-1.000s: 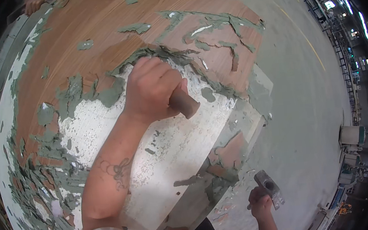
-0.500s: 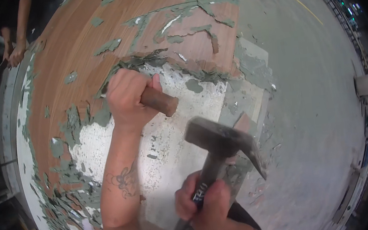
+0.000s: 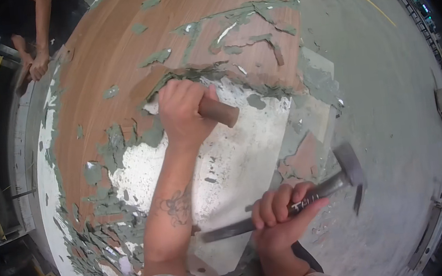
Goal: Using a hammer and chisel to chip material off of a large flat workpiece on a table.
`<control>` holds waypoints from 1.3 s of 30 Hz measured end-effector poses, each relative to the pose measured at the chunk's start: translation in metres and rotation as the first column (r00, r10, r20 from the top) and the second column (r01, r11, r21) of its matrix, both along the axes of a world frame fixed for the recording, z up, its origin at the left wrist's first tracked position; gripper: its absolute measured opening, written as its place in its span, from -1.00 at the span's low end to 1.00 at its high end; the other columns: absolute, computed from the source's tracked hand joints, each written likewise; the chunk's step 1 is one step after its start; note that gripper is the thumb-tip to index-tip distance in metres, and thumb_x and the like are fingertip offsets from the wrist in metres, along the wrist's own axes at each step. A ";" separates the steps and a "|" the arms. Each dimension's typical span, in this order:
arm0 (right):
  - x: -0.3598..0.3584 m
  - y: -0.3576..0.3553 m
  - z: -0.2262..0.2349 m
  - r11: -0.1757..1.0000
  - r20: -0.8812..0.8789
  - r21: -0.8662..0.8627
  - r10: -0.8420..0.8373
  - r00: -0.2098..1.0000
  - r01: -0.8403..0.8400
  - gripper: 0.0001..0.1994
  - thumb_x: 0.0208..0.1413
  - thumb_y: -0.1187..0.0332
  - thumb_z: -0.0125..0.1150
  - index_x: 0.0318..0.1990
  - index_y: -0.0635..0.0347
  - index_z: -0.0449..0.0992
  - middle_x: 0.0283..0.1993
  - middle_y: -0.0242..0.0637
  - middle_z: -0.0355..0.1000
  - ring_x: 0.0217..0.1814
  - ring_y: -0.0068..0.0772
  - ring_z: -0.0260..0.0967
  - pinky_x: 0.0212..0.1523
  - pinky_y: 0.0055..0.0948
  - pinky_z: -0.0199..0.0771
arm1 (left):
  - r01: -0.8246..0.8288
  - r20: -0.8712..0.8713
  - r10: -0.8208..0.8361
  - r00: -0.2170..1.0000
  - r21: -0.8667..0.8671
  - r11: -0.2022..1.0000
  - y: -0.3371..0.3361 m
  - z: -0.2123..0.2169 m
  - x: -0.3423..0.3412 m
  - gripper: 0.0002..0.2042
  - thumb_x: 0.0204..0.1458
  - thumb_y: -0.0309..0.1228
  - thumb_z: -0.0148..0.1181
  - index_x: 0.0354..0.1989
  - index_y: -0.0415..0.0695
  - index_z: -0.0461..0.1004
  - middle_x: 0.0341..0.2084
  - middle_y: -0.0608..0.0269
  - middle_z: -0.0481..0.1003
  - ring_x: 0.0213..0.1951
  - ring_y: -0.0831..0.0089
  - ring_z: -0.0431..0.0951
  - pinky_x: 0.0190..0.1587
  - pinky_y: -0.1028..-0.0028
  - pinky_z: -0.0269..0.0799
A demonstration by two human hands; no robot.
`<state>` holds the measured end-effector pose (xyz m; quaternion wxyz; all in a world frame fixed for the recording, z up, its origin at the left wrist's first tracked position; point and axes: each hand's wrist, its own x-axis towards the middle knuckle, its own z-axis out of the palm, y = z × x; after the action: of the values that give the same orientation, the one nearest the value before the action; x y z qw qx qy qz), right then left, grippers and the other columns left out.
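My left hand (image 3: 181, 112) is closed round a tool with a brown wooden handle (image 3: 222, 112), chisel- or scraper-like. Its blade is hidden beneath my fist, at the ragged edge of a wood-grain top layer (image 3: 110, 58). That layer is broken away here, and a pale speckled surface (image 3: 229, 164) shows below it. Lower right, my right hand (image 3: 279, 221) grips a claw hammer (image 3: 348, 165) by its dark handle. The hammer lies tilted, its head out to the right and apart from the left-hand tool.
Green-grey flakes (image 3: 96, 253) are heaped at the lower left of the panel. A loose reddish-brown piece (image 3: 301, 156) lies near the hammer. At the upper left, another person's hands (image 3: 35, 66) work at the panel's edge. Grey floor (image 3: 388, 93) stretches along the right.
The hammer has swung right and down from near the tool's handle, turning from upright to nearly level. The left hand keeps its hold at the torn edge; the whole view has shifted slightly.
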<state>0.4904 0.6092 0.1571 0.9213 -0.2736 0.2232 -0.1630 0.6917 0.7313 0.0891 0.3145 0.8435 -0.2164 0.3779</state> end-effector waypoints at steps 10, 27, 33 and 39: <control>0.016 0.014 -0.001 0.977 -0.017 0.209 0.037 0.999 -0.032 -0.51 0.44 -0.30 -0.32 -0.30 -0.12 0.19 -0.62 -0.56 -0.01 -0.72 -0.60 -0.09 -0.78 -0.53 0.01 | -0.052 -0.065 0.051 0.997 -0.020 0.998 0.000 -0.005 0.002 -0.77 -0.17 -0.46 0.49 -0.50 -0.05 0.46 -0.48 0.27 0.46 -0.29 0.16 0.47 -0.21 0.23 0.30; -0.101 -0.131 -0.039 0.683 -0.536 -0.104 0.574 0.619 -0.723 -0.55 0.49 -0.15 -0.24 -0.22 0.06 0.25 -0.63 -0.45 0.03 -0.71 -0.59 -0.07 -0.72 -0.47 0.01 | 0.242 0.026 -0.241 0.970 -0.062 0.968 -0.016 0.002 -0.025 -0.76 -0.26 -0.51 0.41 -0.59 -0.07 0.38 -0.59 0.24 0.38 -0.44 0.15 0.45 -0.24 0.24 0.36; -0.114 -0.104 -0.020 0.718 -0.176 -0.444 0.517 0.838 -0.536 -0.40 0.32 -0.40 -0.14 -0.23 0.02 0.29 -0.64 -0.42 0.10 -0.68 -0.52 0.02 -0.67 -0.41 0.12 | 0.240 0.032 -0.238 0.971 -0.143 0.960 -0.004 0.010 -0.009 -0.74 -0.27 -0.57 0.41 -0.59 -0.10 0.36 -0.58 0.21 0.39 -0.43 0.14 0.43 -0.30 0.27 0.34; -0.005 -0.132 -0.003 -0.224 -0.220 -0.971 0.675 0.704 -0.088 -0.62 0.31 0.00 0.18 -0.27 0.18 0.51 -0.49 -0.24 0.37 -0.55 -0.15 0.42 -0.56 -0.32 0.39 | 0.247 0.042 -0.244 0.969 -0.119 0.962 0.002 0.015 -0.015 -0.74 -0.28 -0.58 0.39 -0.61 -0.12 0.34 -0.60 0.20 0.37 -0.44 0.12 0.42 -0.30 0.28 0.35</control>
<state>0.4856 0.4768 0.1544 0.4457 -0.8553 -0.2639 -0.0120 0.6764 0.7336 0.1038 0.4075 0.7839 -0.2998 0.3599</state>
